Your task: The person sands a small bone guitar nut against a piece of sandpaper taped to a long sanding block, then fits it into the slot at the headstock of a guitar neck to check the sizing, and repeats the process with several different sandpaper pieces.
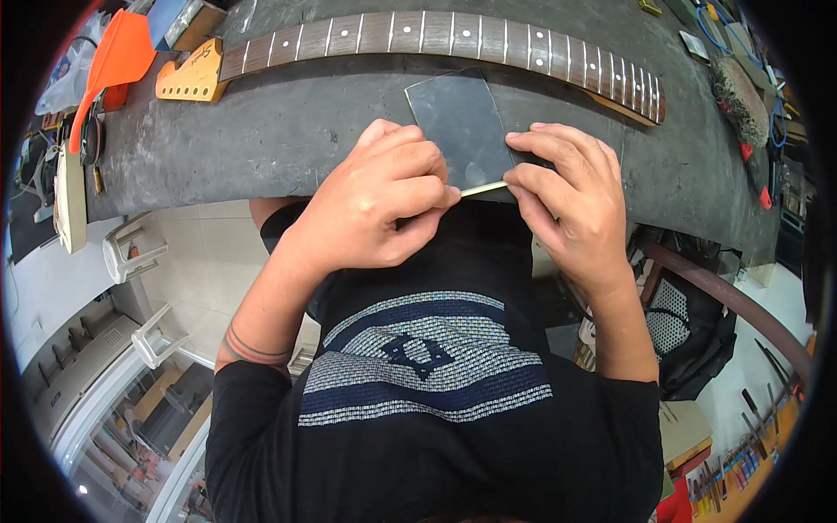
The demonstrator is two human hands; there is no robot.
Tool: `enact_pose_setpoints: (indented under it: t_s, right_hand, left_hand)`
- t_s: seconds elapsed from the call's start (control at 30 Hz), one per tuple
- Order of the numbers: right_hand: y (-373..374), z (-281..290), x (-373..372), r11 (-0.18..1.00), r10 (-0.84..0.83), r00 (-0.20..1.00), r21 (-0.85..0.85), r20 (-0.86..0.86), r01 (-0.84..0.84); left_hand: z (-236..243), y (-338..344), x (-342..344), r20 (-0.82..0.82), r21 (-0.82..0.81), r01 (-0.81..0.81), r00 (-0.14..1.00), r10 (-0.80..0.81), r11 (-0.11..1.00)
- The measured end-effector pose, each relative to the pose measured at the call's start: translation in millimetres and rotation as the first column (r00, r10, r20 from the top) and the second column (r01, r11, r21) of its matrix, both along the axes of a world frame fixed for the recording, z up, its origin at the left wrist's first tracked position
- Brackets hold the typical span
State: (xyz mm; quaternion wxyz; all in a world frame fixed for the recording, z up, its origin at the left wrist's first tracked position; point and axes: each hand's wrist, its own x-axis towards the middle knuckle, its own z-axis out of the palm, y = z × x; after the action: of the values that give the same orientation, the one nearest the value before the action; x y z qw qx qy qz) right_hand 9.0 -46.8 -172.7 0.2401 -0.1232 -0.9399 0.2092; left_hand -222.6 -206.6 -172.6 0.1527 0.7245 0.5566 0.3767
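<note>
Hands pinch a thin pale strip [482, 187] between them: left hand [375, 205] grips one end, right hand [571, 196] the other. Strip lies at the near edge of the dark sanding sheet [459, 122], guitar neck [418, 39] beyond it

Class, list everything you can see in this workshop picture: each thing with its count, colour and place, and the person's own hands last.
guitar neck: one, brown fretboard, pale headstock, far side of bench
dark sheet: one, grey-black, bench edge
thin strip: one, pale, pinched between both hands
workbench: one, dark grey, across the top
orange plastic piece: one, upper left
brush: one, bristly, upper right
left hand: one, gripping strip
right hand: one, gripping strip, fingertips on sheet
</note>
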Motion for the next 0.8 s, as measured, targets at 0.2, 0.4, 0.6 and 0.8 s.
enact_pose_setpoints:
  t_s: [0.2, 0.4, 0.6, 0.8]
  right_hand:
    - [-5.4, 8.1, -1.5, 0.997, -0.021, 1.000, 0.068, -0.018, 0.022]
    - [-4.6, 3.8, 6.2, 0.997, -0.027, 0.992, 0.065, -0.123, 0.035]
    - [-9.8, 48.7, 18.0, 0.971, -0.116, 0.979, 0.188, -0.167, 0.147]
    - [-18.2, 87.2, 78.2, 0.910, -0.272, 0.951, 0.283, -0.143, 0.303]
  left_hand:
    - [11.3, -0.7, 2.4, -0.060, 0.039, 0.002, 0.998, 0.000, 0.999]
    - [23.6, 13.8, 31.7, -0.204, -0.020, -0.163, 0.967, 0.156, 0.986]
    - [54.1, 40.6, 49.0, -0.176, 0.206, -0.107, 0.974, 0.145, 0.973]
    - [75.5, 75.9, 86.1, -0.164, 0.333, 0.144, 0.982, -0.093, 0.932]
